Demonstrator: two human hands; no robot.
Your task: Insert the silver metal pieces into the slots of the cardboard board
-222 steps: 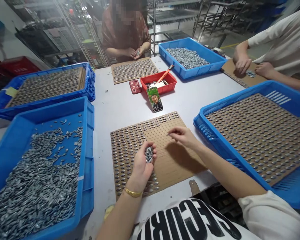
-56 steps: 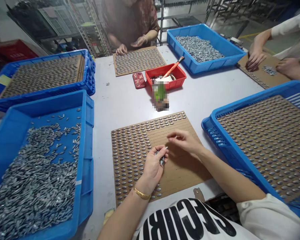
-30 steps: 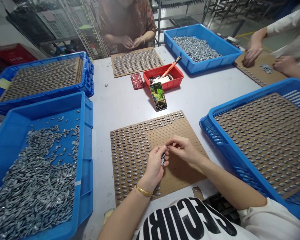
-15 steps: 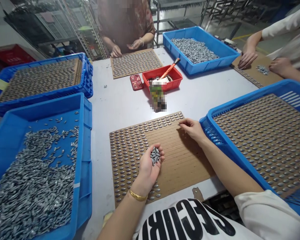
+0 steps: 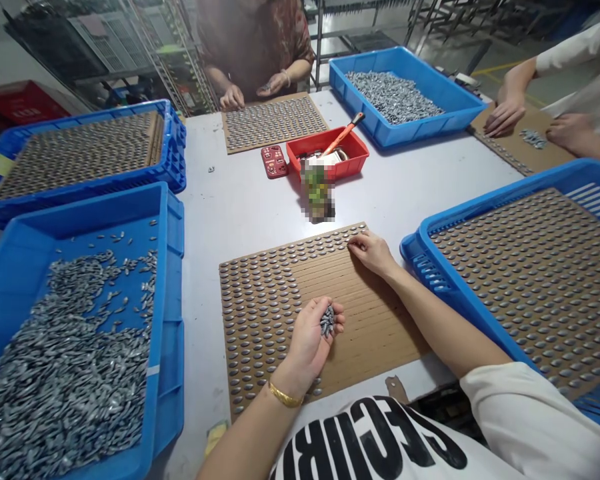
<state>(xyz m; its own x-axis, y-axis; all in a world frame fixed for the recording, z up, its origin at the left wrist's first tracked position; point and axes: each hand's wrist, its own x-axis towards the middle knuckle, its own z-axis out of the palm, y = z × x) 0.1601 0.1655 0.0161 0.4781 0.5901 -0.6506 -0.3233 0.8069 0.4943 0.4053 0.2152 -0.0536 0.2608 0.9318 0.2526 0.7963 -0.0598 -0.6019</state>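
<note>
Wht short-sleeve tee (image 5: 530, 413) w/ big blk letters (image 5: 375, 443) across front, thin gold bangle (image 5: 284, 395) on L wrist (image 5: 295, 373)

Your left hand (image 5: 307, 347) cupped, palm up, holding small grey metal pieces (image 5: 327, 321) above slotted cardboard board (image 5: 375, 320). Right hand (image 5: 373, 252) on board's upper edge, fingers (image 5: 354, 245) touching top rows of pieces. Blue tray (image 5: 167, 280) of loose pieces at your left, on pale bench (image 5: 205, 280).
</note>
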